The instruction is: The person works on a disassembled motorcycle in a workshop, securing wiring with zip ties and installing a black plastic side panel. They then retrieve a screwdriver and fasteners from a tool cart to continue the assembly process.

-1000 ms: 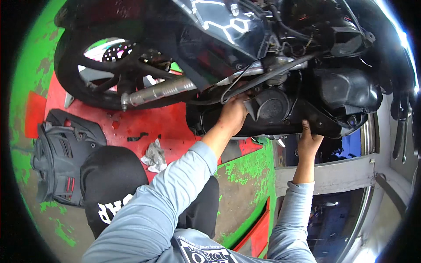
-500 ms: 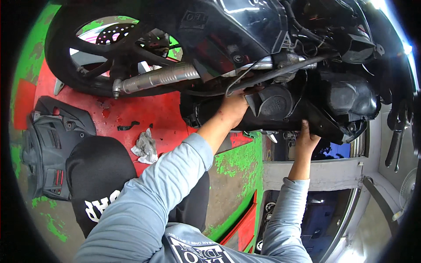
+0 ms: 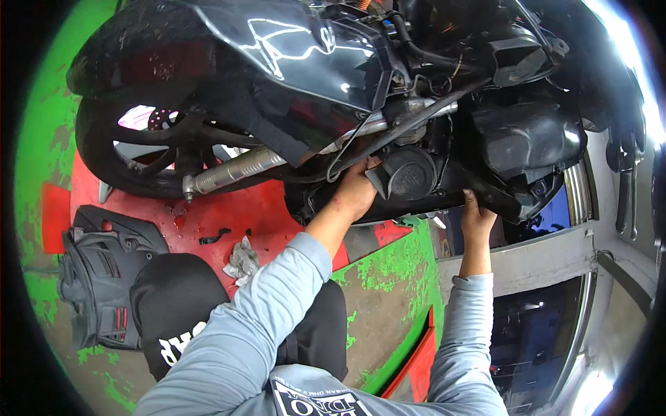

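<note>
"Head view first: what is seen closest?"

"Two grey-blue sleeves [image 3: 267, 308] are seen, pushed up off the wrists. A bent knee [image 3: 173, 288] in dark trousers is seen beside the left one."

"And the hands?"

"Both are lifted to the motorbike [image 3: 305, 62]. The left hand [image 3: 357, 193] is tucked beside a round black piece [image 3: 416, 175], close under a black hose [image 3: 433, 114]. Its fingers are bent, but the tips are hidden, so what is gripped by them, and how tightly, cannot be told."

"What about the other one?"

"The lower edge of a long black part [image 3: 454, 194] is held by the right hand [image 3: 477, 223]. The thumb is laid on the near face, and the fingers are tucked in behind, mostly covered."

"Where is that part found?"

"Along the side of the motorbike, across the space between the hands. To the left, a silver tube [image 3: 239, 170] is seen, slanted down to a black wheel [image 3: 187, 156]."

"And farther off?"

"A crumpled pale cloth [image 3: 241, 262] is seen on the red floor [image 3: 267, 215]. A dark grey plastic panel [image 3: 104, 274] is seen past the knee. Worn green paint [image 3: 388, 270] is spread about, and dark windows [image 3: 534, 340] are seen at the right."
</note>
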Tool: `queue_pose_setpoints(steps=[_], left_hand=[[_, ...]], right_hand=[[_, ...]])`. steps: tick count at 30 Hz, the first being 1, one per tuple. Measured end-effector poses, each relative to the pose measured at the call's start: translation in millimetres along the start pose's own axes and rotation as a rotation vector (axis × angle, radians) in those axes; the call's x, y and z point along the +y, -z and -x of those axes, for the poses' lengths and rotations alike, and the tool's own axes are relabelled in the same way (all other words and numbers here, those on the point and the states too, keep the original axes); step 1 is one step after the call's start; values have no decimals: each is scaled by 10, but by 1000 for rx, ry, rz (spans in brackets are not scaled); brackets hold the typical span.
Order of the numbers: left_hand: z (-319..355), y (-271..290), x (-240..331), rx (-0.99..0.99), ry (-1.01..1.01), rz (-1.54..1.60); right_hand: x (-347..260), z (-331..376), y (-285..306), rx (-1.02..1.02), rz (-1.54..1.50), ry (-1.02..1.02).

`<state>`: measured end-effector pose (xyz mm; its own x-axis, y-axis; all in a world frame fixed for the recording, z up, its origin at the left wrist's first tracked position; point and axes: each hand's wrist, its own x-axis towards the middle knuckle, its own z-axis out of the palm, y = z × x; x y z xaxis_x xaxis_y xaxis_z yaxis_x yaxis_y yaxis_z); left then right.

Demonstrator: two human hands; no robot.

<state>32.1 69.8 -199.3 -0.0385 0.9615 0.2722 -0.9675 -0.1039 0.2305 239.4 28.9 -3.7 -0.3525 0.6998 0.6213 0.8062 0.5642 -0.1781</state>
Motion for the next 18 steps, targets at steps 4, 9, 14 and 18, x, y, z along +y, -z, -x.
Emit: queue_pose_setpoints(steps=[4, 9, 14, 18], left_hand=[[91, -99, 119, -100, 28, 258], [199, -228, 250, -81, -31, 115], [217, -308, 230, 27, -271, -487], [170, -244, 241, 103, -318, -691]], right_hand=[[-192, 12, -111, 83, -75, -1], [-327, 17, -159, 112, -216, -114], [-511, 86, -222, 312, 281, 31], [-960, 573, -694, 652, -61, -276]])
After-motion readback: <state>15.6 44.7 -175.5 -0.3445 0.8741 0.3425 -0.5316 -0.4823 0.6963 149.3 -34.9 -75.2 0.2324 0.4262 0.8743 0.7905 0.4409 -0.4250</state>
